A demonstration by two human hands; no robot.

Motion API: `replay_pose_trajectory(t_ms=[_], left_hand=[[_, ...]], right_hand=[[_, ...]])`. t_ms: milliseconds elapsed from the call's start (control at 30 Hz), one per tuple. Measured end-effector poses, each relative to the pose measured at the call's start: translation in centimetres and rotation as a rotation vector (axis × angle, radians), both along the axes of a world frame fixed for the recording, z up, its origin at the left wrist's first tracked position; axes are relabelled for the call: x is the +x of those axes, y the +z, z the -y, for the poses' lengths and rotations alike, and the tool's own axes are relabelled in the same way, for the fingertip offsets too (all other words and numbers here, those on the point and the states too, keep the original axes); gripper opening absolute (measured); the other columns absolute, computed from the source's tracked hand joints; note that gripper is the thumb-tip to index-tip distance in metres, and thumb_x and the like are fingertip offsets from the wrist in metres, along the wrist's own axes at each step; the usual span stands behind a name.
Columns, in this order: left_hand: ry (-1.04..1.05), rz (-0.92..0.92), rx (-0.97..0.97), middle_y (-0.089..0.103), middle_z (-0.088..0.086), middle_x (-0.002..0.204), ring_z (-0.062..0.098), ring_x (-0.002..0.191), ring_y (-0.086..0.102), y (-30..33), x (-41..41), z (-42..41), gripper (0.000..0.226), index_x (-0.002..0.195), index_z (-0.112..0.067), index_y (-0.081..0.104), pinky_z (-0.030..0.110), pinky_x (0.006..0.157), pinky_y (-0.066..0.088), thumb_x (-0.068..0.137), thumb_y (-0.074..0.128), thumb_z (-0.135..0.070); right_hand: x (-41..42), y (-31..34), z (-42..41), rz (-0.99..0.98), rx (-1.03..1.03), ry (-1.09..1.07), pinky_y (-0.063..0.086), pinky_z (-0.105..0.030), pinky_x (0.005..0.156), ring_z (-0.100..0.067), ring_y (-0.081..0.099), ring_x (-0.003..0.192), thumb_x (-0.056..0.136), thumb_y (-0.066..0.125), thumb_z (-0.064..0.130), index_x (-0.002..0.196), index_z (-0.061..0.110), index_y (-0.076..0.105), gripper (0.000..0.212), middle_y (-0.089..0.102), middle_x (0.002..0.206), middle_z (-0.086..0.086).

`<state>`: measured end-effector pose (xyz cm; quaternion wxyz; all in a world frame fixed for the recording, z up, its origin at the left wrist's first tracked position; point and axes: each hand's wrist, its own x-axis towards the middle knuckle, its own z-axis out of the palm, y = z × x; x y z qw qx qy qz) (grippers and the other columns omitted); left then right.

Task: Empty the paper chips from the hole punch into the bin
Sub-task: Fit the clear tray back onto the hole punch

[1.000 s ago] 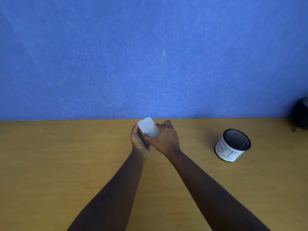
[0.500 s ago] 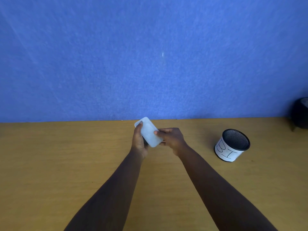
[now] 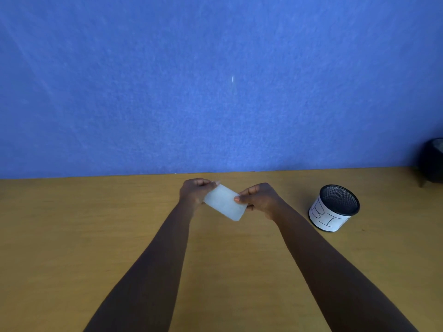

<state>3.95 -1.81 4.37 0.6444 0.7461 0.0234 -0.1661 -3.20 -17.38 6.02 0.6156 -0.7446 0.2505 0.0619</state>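
Spanning wooden desk [image 3: 96,236], blue wall [image 3: 167,92].

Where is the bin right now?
In the head view, the bin stands on the wooden table at the right, just beyond the right hand, near the blue wall.

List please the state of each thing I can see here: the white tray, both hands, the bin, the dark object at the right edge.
white tray: held above the table, tilted
left hand: gripping the tray's far end
right hand: pinching the tray's near end
bin: upright, open, on the table
dark object: cut off, unclear
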Motion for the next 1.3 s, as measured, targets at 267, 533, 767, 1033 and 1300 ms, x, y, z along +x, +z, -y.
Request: replay_pose_trajectory(t_ms=[267, 533, 767, 1033, 1300], left_hand=[[-0.018, 0.006, -0.021, 0.058, 0.000, 0.066, 0.017, 0.069, 0.051, -0.6, -0.1, 0.1, 0.019, 0.062, -0.014, 0.064, 0.022, 0.053, 0.040, 0.078, 0.073, -0.018], [0.239, 0.000, -0.169, 0.060, 0.001, 0.069, 0.021, 0.078, 0.055, -0.8, -0.7, 0.8, 0.020, 0.062, -0.013, 0.063, 0.036, 0.073, 0.046, 0.078, 0.074, -0.017], [0.130, 0.028, -0.205, 0.063, -0.002, 0.064, 0.015, 0.063, 0.057, -0.4, -0.8, 0.5, 0.015, 0.066, -0.011, 0.065, 0.024, 0.052, 0.050, 0.078, 0.073, -0.010], [0.123, -0.069, -0.270, 0.064, 0.002, 0.074, 0.013, 0.067, 0.062, -0.2, -0.8, 0.5, 0.017, 0.070, -0.013, 0.060, 0.018, 0.048, 0.054, 0.081, 0.071, -0.019], [-0.067, -0.135, -0.193, 0.069, 0.000, 0.051, 0.005, 0.047, 0.066, -0.7, -1.2, 0.2, 0.015, 0.070, -0.004, 0.065, 0.017, 0.048, 0.054, 0.077, 0.074, -0.013]], right_hand=[[-0.5, -0.2, 0.6, 0.022, -0.003, -0.024, 0.049, -0.019, 0.055, -0.015, 0.063, 0.075, 0.073, 0.075, 0.006, 0.096, -0.008, 0.068, 0.028, 0.069, 0.103, -0.022], [-1.2, 0.5, 0.5, -0.068, 0.381, -0.142, 0.057, -0.019, 0.044, -0.020, 0.065, 0.062, 0.079, 0.070, 0.004, 0.097, -0.013, 0.060, 0.027, 0.064, 0.081, -0.018], [-0.8, -0.3, 0.6, 0.002, 0.385, -0.248, 0.057, -0.016, 0.048, -0.023, 0.065, 0.067, 0.077, 0.067, -0.007, 0.103, -0.017, 0.059, 0.029, 0.062, 0.114, -0.033], [-0.5, -0.1, 0.9, 0.042, 0.358, -0.306, 0.057, -0.015, 0.049, -0.022, 0.064, 0.065, 0.079, 0.067, -0.004, 0.075, -0.006, 0.061, 0.008, 0.063, 0.113, -0.032], [-0.8, 0.1, 1.3, 0.048, 0.394, -0.347, 0.057, -0.017, 0.046, -0.024, 0.063, 0.066, 0.079, 0.066, -0.005, 0.102, -0.019, 0.058, 0.027, 0.060, 0.117, -0.034]])
